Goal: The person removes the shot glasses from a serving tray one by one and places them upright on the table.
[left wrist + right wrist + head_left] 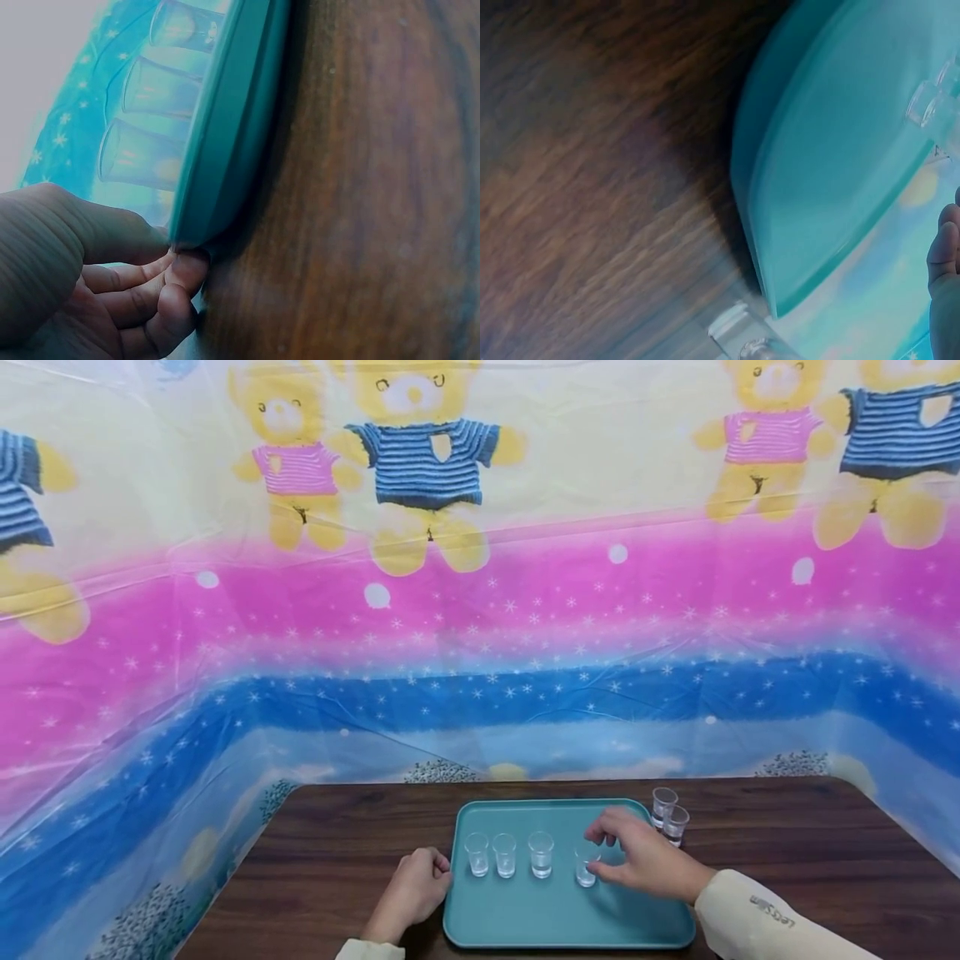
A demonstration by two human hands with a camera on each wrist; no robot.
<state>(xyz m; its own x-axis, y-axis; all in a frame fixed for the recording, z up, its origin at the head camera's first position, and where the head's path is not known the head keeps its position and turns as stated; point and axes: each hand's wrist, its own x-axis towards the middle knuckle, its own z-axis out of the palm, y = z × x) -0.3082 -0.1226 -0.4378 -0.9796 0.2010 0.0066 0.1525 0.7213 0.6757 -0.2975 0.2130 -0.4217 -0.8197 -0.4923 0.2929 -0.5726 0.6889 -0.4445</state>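
Observation:
A teal tray (570,914) lies on the brown table. My left hand (416,885) pinches its left rim (206,165), thumb above and fingertips under the edge. Three clear shot glasses (541,855) stand upright in a row on the tray's left and middle. To their right stands another shot glass (585,870), partly covered by my right hand (645,856). That hand hovers over the tray's right side, thumb and fingers spread apart around the glass in the head view. In the right wrist view only some fingers (946,247) show, away from the glass (924,105).
Two more shot glasses (675,825) stand close together on the table (787,860), just past the tray's right edge and behind my right wrist. A printed curtain (525,610) with bears hangs behind the table and along both sides.

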